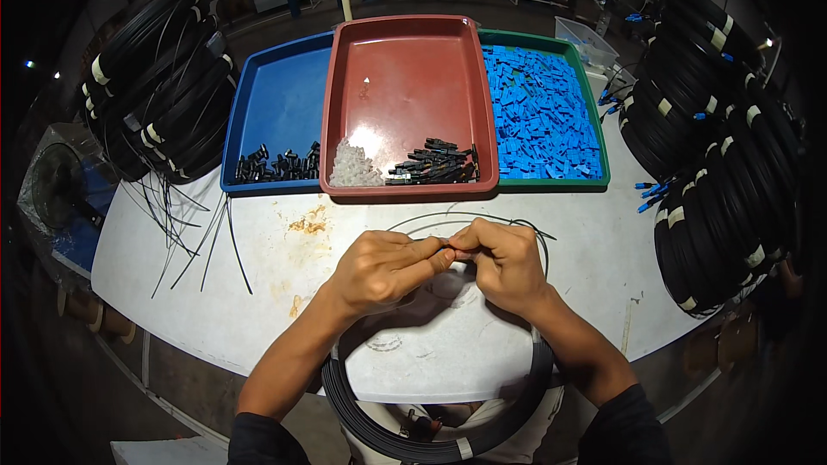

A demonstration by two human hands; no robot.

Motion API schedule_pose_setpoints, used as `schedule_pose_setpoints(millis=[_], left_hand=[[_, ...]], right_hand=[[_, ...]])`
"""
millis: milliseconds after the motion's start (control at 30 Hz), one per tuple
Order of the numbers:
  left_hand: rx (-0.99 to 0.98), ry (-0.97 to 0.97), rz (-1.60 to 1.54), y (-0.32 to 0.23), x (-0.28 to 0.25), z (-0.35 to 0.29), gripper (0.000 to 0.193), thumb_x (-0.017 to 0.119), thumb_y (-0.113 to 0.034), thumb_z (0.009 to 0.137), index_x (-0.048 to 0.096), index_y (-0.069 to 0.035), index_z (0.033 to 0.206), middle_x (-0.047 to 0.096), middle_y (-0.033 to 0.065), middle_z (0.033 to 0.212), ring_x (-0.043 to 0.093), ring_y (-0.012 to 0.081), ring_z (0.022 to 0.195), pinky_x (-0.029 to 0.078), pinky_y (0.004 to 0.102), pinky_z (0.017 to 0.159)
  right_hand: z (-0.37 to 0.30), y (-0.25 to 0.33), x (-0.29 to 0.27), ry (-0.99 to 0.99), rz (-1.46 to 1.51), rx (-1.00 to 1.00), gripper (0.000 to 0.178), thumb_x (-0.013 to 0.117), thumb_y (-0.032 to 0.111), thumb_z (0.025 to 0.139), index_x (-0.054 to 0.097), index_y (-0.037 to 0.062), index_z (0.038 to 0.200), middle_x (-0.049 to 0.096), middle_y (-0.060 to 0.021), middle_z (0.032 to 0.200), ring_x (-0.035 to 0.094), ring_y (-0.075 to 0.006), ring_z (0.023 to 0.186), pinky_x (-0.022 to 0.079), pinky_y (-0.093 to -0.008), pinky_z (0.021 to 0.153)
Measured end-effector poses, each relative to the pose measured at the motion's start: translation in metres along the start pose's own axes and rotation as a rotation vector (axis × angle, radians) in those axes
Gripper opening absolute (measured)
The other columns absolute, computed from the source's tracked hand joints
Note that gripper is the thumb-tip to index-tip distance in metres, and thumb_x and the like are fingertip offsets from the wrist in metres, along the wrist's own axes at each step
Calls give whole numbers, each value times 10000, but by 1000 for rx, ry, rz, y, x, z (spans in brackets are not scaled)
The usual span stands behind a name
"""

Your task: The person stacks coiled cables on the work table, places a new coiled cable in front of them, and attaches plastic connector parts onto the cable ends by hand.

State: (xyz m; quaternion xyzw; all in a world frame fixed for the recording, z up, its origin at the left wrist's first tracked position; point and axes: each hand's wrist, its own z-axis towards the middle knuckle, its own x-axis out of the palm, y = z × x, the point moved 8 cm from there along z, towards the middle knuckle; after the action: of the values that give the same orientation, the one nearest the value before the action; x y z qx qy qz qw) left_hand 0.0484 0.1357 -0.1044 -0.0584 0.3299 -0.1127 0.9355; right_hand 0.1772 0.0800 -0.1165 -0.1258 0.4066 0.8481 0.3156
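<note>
My left hand (383,269) and my right hand (504,265) meet over the table, with thumbs and fingertips pinched together. Both are closed on something small and dark, mostly hidden by the fingers. Just beyond the fingers, a thin black cable (469,213) arcs across the table and bends down beside my right hand. Below my hands, a coil of black cable (349,413) overhangs the near table edge, with a pale tape band (465,448) around it. My forearms pass over its two sides.
On the white table (586,293), a red tray (405,77) holds clear pieces and black connectors. Beside it, a blue tray (276,103) has black parts and a green tray (600,142) has blue connectors. Taped cable coils stack left (164,86) and right (715,198), with loose ends (233,241) at left.
</note>
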Motion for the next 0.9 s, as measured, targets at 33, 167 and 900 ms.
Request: schedule_pose_setpoints(millis=[33,167,900], left_hand=[[63,-27,58,-4,-1,-1,233,787,18,738,748,-33,962,720,64,686,649,170,498,539,317,489],[-278,-60,-281,20,-2,-1,185,813,-36,790,778,-7,970,761,113,771,710,164,577,556,277,544],[-285,-44,-257,21,-4,-2,206,824,-15,745,776,20,943,768,157,806,744,181,663,591,263,621]], right_hand=[[1,-5,2,18,53,62,221,501,-209,741,624,-69,859,700,-194,794,737,-308,757,604,-372,692],[-2,8,-3,-36,-17,-97,204,539,-208,751,633,-71,870,701,-173,822,731,-299,765,605,-376,699],[-5,21,2,26,-270,-413,124,652,-86,774,619,-21,874,694,-154,884,710,-290,786,569,-350,688]])
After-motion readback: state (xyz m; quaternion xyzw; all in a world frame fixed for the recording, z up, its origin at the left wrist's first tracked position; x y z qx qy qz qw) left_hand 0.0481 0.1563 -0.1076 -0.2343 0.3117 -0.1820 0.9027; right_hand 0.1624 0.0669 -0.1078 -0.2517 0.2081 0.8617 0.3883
